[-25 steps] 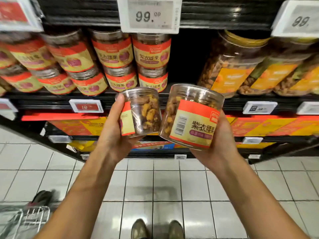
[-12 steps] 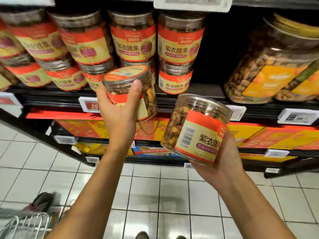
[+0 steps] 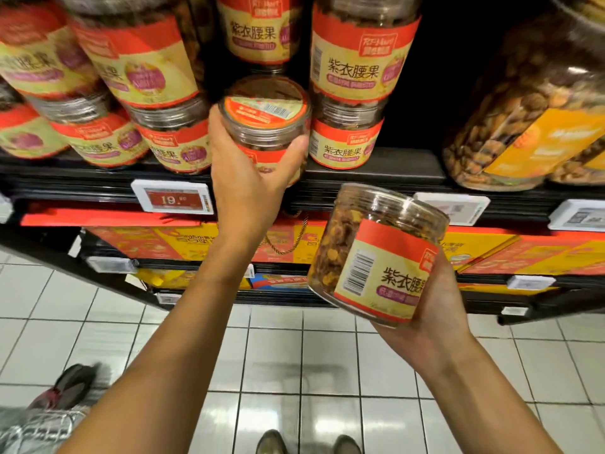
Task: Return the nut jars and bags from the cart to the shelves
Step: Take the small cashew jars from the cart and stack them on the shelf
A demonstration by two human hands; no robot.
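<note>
shelf, nut-filled jars gripped in both hands

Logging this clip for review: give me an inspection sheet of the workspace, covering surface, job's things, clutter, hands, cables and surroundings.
Surface: black shelf, carrying stacked jars with red and cream labels.
Job's things: left-hand jar is at a gap in the lower row, lid toward the camera; whether it rests on the shelf cannot be told. Right-hand jar is tilted, below the shelf edge.
Clutter: nothing seen.
Grippers: left hand grips the left-hand jar, fingers curled round it; right hand holds the right-hand jar from beneath.
Cables: nothing seen.
Surroundings: large nut jars on the right, price tag, boxes on the lower shelf, tiled floor, cart at lower left.
</note>
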